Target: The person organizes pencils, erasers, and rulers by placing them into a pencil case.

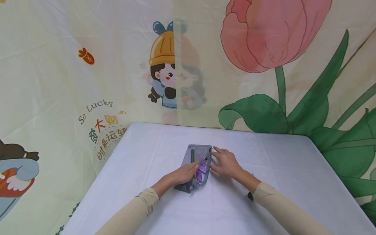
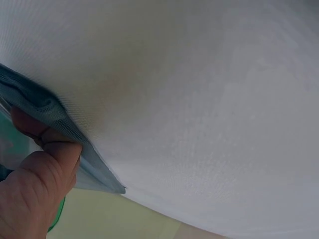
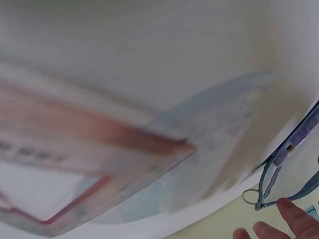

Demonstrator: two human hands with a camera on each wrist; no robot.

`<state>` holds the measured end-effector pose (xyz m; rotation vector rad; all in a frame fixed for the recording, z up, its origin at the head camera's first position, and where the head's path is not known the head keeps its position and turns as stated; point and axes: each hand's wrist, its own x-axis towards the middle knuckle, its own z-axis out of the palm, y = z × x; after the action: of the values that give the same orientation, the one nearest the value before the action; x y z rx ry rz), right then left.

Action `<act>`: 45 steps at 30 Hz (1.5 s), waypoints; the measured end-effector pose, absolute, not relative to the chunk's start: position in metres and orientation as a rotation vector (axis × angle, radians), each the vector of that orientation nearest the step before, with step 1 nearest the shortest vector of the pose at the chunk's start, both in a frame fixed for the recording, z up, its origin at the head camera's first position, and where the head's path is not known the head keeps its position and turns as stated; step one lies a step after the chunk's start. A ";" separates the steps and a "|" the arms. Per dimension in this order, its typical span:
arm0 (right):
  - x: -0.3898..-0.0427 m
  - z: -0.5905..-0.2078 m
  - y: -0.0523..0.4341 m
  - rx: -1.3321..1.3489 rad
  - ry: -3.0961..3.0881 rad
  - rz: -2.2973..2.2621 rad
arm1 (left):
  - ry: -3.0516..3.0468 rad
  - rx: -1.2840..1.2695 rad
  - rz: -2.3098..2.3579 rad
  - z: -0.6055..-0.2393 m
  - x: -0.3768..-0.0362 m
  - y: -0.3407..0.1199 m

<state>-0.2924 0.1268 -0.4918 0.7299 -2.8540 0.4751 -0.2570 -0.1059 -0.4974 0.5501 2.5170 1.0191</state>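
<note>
Two hands on grey mesh pouch [image 1: 195, 166], which lies flat near middle of bench [image 1: 282, 169], closer to far edge. Left hand [image 1: 183, 174] rests on pouch's near half; we see thumb [image 2: 47, 159] pressed against mesh edge in left wrist view. Right hand [image 1: 224, 162] at pouch's right edge, fingertips [image 3: 294, 216] beside zipper pull [image 3: 266, 186]; we cannot tell whether this grip pinches it. Purple items [image 1: 202, 168] visible through mesh.

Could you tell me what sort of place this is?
Probably a makeshift home setup: a table under a white cloth, cartoon-printed fabric backdrop all around, and both hands on a grey mesh pencil pouch.
</note>
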 end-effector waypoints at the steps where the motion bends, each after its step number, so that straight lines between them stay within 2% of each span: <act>1: -0.292 -0.491 0.129 0.732 -2.853 0.454 | 2.519 0.547 1.017 -0.498 -0.257 -0.106; 12: -0.281 -0.499 0.156 0.733 -2.856 0.191 | 2.543 0.537 1.009 -0.503 -0.257 -0.109; 30: -0.270 -0.503 0.201 0.559 -2.964 0.224 | 2.539 0.555 1.006 -0.497 -0.257 -0.109; 45: -0.241 -0.504 0.243 0.470 -2.970 0.330 | 2.531 0.591 0.998 -0.497 -0.257 -0.105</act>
<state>-0.2412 0.2428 -0.5039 0.4704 -2.9699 0.3300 -0.2568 -0.1047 -0.4973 0.5909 2.5314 0.9982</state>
